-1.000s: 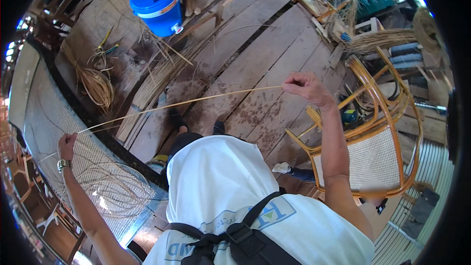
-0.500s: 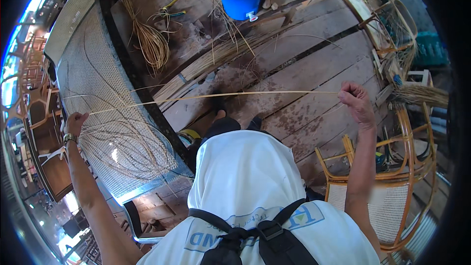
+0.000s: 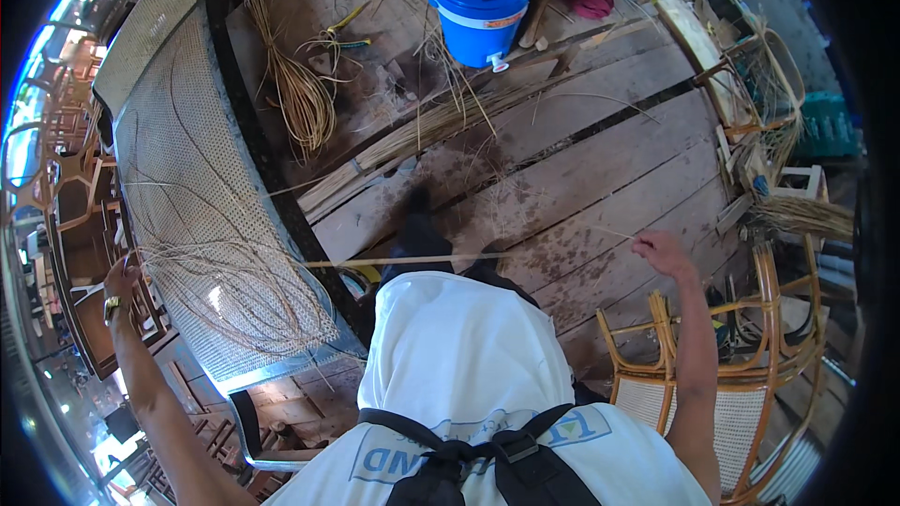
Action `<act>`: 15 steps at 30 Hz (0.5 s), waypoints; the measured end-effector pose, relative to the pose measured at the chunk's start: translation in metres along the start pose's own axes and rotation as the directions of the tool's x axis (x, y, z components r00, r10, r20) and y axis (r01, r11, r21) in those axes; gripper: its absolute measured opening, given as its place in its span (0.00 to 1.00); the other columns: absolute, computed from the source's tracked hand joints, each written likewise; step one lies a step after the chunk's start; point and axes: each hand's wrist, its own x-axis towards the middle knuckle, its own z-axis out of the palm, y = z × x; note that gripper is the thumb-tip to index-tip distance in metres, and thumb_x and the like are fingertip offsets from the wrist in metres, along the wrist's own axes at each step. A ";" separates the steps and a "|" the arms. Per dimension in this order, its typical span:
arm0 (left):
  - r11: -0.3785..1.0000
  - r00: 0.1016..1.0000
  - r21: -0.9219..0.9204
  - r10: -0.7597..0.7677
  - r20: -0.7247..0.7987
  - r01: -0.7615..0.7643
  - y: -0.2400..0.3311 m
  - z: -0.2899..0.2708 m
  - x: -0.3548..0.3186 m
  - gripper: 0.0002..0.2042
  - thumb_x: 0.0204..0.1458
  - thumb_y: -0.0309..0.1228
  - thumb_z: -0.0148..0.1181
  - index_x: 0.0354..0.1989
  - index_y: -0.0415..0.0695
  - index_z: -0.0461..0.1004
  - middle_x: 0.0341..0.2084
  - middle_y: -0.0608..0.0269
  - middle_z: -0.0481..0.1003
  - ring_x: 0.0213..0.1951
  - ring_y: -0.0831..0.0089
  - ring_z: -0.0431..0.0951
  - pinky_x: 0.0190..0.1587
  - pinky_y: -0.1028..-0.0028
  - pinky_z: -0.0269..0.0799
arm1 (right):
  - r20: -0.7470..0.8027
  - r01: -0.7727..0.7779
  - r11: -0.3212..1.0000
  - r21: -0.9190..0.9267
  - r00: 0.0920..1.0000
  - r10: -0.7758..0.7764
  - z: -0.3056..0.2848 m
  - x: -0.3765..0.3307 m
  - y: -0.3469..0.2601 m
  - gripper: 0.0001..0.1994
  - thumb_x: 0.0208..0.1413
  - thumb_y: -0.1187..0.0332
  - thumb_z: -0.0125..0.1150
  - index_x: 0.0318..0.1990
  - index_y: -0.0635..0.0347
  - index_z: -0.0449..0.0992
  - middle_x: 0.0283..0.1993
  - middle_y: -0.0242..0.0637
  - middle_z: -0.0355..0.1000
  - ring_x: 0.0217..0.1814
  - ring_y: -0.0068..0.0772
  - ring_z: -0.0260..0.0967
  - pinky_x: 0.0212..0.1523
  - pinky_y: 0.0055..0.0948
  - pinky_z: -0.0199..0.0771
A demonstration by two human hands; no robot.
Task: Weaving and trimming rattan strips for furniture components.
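Note:
A long pale cane strip point(image 3: 403, 260) stretches sideways in front of my body, passing over my legs and the woven panel, and parts of it are blurred. My left hand point(image 3: 122, 279), with a watch on the wrist, is closed at the left end, out past the panel's edge; the strip's end is hard to see there. Far to the right, my right hand point(image 3: 664, 253) pinches a thin end of cane above the floorboards. Beside my left arm lies the large woven cane panel point(image 3: 187, 150) in a dark frame, with loose looped strands point(image 3: 244, 295) on it.
Ahead on the plank floor stand a blue water bucket with a tap point(image 3: 479, 14), a coiled cane bundle point(image 3: 305, 112), yellow-handled pliers point(image 3: 347, 19) and a long bundle of straight cane point(image 3: 375, 155). A rattan chair point(image 3: 722, 412) is near my right arm.
Both hands have moved closer to my body, and the strip has come lower with them. The head view has shifted slightly, so the bucket and floor items appear lower and further right.

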 end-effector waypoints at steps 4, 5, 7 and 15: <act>0.866 0.955 0.499 -0.172 0.242 0.029 -0.046 -0.042 0.013 0.22 0.51 0.51 0.60 0.35 0.41 0.77 0.23 0.51 0.76 0.32 0.61 0.80 0.35 0.60 0.73 | -0.099 -0.023 0.999 -0.026 0.995 0.021 0.033 0.026 0.023 0.10 0.53 0.65 0.59 0.30 0.63 0.74 0.27 0.46 0.73 0.30 0.48 0.71 0.33 0.41 0.69; 0.879 0.962 0.478 -0.126 0.244 -0.006 -0.040 -0.043 0.029 0.21 0.52 0.50 0.60 0.36 0.41 0.77 0.23 0.51 0.76 0.31 0.61 0.80 0.35 0.60 0.73 | -0.099 -0.021 0.999 -0.026 0.995 0.018 0.044 0.031 0.036 0.10 0.53 0.65 0.59 0.30 0.63 0.74 0.27 0.46 0.73 0.30 0.48 0.71 0.33 0.41 0.69; 0.898 0.969 0.432 -0.026 0.247 -0.086 -0.025 -0.043 0.069 0.20 0.52 0.49 0.60 0.36 0.41 0.77 0.22 0.52 0.76 0.31 0.62 0.80 0.34 0.61 0.73 | -0.163 -0.018 0.992 -0.121 0.987 -0.002 0.065 0.038 0.071 0.09 0.55 0.63 0.59 0.36 0.60 0.77 0.30 0.45 0.75 0.32 0.49 0.73 0.34 0.41 0.71; 0.872 0.877 0.176 0.407 0.256 -0.456 0.129 -0.016 0.258 0.18 0.54 0.46 0.60 0.39 0.43 0.77 0.22 0.55 0.77 0.28 0.66 0.78 0.32 0.64 0.72 | -0.174 -0.208 0.958 0.198 0.954 0.243 0.102 0.081 -0.062 0.11 0.58 0.61 0.60 0.35 0.60 0.76 0.31 0.49 0.72 0.33 0.52 0.71 0.35 0.41 0.71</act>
